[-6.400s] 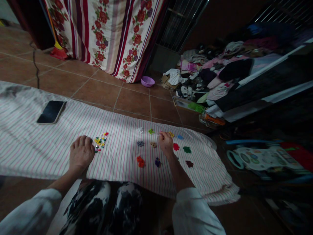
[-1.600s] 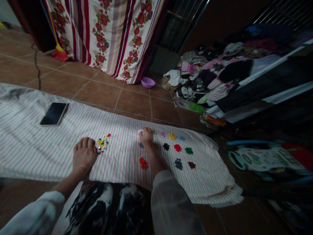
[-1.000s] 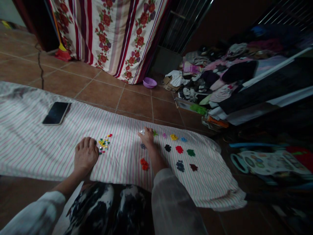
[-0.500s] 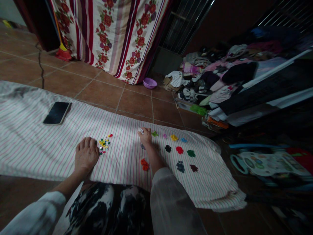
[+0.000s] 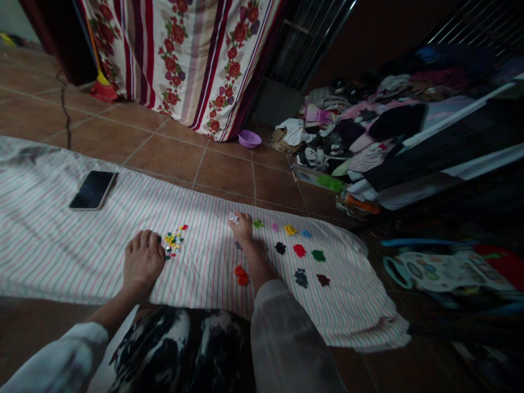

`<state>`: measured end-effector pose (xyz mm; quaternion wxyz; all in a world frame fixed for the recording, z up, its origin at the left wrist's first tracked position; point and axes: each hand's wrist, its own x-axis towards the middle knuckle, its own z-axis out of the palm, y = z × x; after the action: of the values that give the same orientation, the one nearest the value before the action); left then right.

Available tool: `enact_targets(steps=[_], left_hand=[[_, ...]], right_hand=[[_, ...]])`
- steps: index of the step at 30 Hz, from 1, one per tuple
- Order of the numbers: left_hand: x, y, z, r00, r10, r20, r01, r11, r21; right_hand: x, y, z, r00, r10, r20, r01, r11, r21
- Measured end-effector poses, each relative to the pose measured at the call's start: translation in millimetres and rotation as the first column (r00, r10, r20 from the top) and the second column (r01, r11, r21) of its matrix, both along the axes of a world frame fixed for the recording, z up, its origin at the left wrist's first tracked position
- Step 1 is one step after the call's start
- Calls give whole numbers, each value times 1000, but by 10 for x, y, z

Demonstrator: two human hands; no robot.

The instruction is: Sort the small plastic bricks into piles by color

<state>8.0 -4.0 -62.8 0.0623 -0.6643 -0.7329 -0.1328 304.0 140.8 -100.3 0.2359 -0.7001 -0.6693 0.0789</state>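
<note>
"Where are you having your hands right now?"

"I'm resting my left hand (image 5: 144,261) palm down on the striped cloth (image 5: 204,229), fingers lying close together, just beside the mixed pieces (image 5: 174,240). Its underside is staying out of my view, so I can't tell whether it's covering anything."

"And the right hand (image 5: 243,228)?"

"I'm holding its thumb and fingertips at the white pieces (image 5: 233,217). I can't tell whether they're pinching one or just touching the pile."

"What's worrying you?"

"Mostly the crowding. The lime-green pieces (image 5: 257,224) are sitting near my knuckles, and the grey pieces (image 5: 238,245) are lying partly hidden beside my wrist. If I'm swinging that wrist low, I could be dragging grey in among white."

"What about the sleeve?"

"The loose right sleeve (image 5: 278,311) is hanging near the orange pieces (image 5: 241,275); a sideways sweep could be scattering them."

"Anything on the left?"

"Those mixed pieces are lying loose beside my fingers. Leaning on that hand could be tugging the cloth, and its wrinkling could be shifting every small pile. The dim light isn't helping either: I could be confusing the black pieces (image 5: 280,248) with the dark grey pieces (image 5: 301,278)."
</note>
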Motion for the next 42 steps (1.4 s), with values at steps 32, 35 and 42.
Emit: enact_targets(steps=[32, 35, 42], left_hand=[[-13, 2, 1, 1000, -18, 0, 18, 1000, 24], [-9, 0, 3, 1000, -16, 3, 16, 1000, 19], [7, 0, 34, 1000, -2, 20, 2, 1000, -10]], right_hand=[[-44, -28, 283, 976, 151, 154, -142, 987, -70], [-29, -26, 285, 976, 151, 158, -141, 988, -67], [-118, -73, 391, 986, 98, 136, -109, 991, 75]])
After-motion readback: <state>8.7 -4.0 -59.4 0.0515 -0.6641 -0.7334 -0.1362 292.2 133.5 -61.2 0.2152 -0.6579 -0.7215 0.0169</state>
